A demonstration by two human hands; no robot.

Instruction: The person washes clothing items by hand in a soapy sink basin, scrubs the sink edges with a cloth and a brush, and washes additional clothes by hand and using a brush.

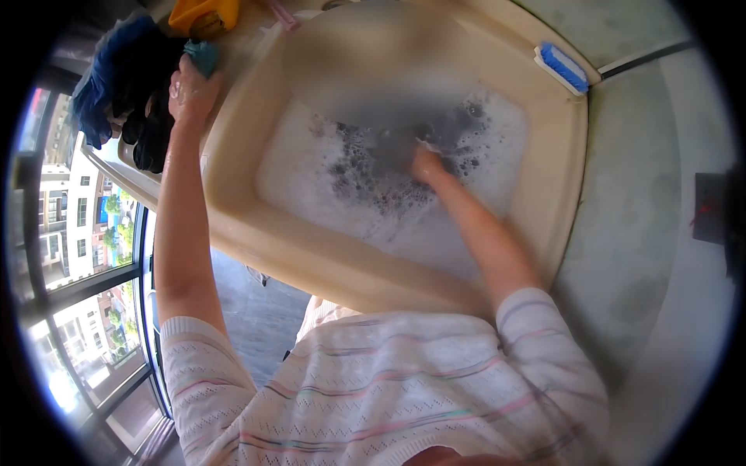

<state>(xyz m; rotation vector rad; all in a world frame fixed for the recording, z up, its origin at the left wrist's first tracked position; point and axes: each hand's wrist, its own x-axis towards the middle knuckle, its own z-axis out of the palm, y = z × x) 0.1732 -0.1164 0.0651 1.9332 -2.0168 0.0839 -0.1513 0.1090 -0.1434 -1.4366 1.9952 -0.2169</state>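
At the upper left, my left hand [194, 92] is closed on a small teal cloth [202, 56], just beside a pile of dark clothes [138, 85]. Wet suds show on the back of that hand. My right hand [424, 163] dips into grey, bubbly water [373, 167] inside a large beige sink [233, 182]. Its fingers are under the surface, so whether they hold anything is hidden. White foam [307, 186] covers much of the water around the dark patch.
A blue-and-white scrub brush [562, 68] lies on the sink's right rim. Something yellow [203, 15] and a pink handle-like item [283, 14] are at the top left. Windows [85, 272] line the left side, and a wall [629, 179] stands right. The upper sink area is blurred.
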